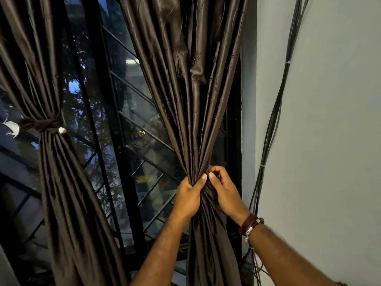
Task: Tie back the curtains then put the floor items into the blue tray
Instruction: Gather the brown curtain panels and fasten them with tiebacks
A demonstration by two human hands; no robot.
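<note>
A dark brown curtain (191,89) hangs by the grey wall (329,120), bunched at its waist. The other curtain (51,162) is tied with a band (41,123). The left hand (188,197) and right hand (223,190) both grip the bunched folds.

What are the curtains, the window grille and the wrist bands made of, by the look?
Right curtain, bunched in both hands: looks like satin-type woven fabric, brown, glossy; sheen runs along the folds, with a faint woven motif. Left curtain: same cloth, apparently.
Window grille: probably painted metal; thin, straight dark bars.
Wrist bands: one maroon, leather-like or cord; one with silvery metallic beads. Too small to be sure.
</note>
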